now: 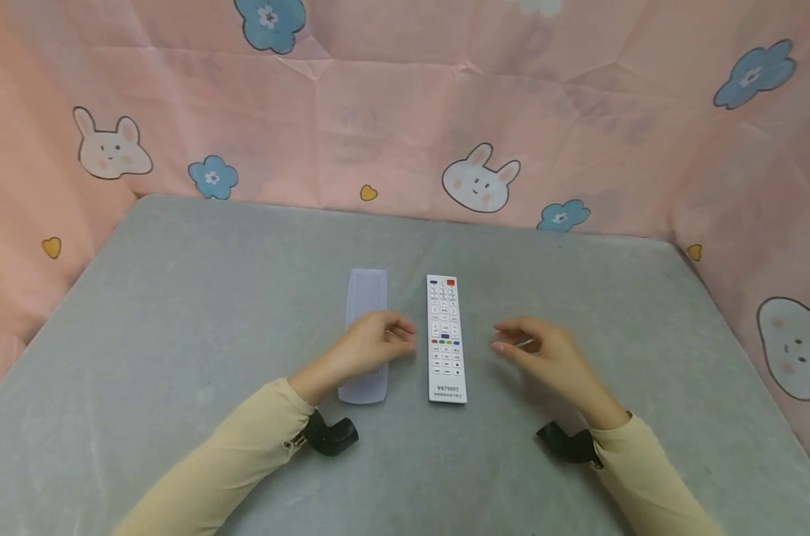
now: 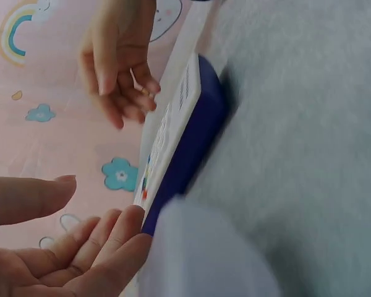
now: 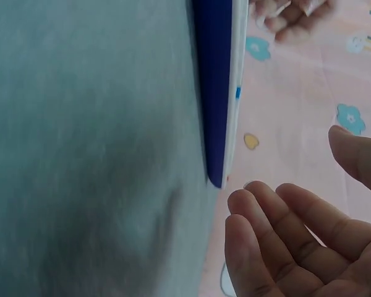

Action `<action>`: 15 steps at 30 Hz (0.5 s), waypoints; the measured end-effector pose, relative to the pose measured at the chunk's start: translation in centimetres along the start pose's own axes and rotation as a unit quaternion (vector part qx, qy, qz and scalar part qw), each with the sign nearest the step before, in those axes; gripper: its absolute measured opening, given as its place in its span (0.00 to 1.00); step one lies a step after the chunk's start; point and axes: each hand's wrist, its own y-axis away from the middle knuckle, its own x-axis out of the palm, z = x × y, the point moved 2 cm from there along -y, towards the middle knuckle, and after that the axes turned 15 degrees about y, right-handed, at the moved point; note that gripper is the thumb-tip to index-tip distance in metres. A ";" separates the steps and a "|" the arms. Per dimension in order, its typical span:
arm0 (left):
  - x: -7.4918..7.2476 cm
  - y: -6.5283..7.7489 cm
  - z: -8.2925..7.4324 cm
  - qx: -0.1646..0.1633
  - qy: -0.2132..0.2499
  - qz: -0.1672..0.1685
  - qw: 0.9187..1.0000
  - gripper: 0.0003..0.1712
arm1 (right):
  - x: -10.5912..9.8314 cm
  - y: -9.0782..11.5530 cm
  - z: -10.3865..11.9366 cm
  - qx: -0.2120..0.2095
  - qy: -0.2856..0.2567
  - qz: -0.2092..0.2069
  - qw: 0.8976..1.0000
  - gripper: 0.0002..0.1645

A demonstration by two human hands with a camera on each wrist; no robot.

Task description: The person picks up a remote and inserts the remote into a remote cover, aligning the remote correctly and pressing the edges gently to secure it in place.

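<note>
A white remote control (image 1: 446,372) with a dark blue underside (image 2: 195,133) lies flat on the grey table, its long side running away from me. To its left lies a translucent, pale lilac remote cover (image 1: 368,290), partly hidden under my left hand (image 1: 371,344). That hand hovers over the cover with loosely bent fingers and holds nothing; its fingertips point at the remote. On the other side, my right hand (image 1: 542,353) is held apart from the remote, thumb and fingers parted with nothing between them. The right wrist view shows the remote's blue side (image 3: 213,93) beyond the fingertips.
The grey cloth-covered table (image 1: 244,260) is bordered at the back and sides by a pink curtain (image 1: 391,112) printed with rabbits, flowers and hearts. Black wrist mounts (image 1: 330,434) sit at both cream sleeves (image 1: 237,454).
</note>
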 end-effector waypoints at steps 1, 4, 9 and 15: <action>0.3 -0.2 0.0 -0.005 0.002 0.002 1.000 0.14 | 0.2 -0.1 0.1 0.003 -0.010 0.004 1.000 0.18; 1.0 -0.5 0.2 -0.022 0.010 0.002 1.000 0.15 | 0.9 -0.2 0.4 0.015 -0.036 0.018 0.999 0.17; 2.0 -0.8 0.6 -0.073 0.083 0.009 0.994 0.15 | 2.1 -0.5 0.8 0.042 -0.101 0.065 0.992 0.17; 2.4 -1.2 0.7 -0.099 0.075 0.007 0.992 0.16 | 3.0 -0.7 0.7 0.065 -0.184 0.108 0.975 0.16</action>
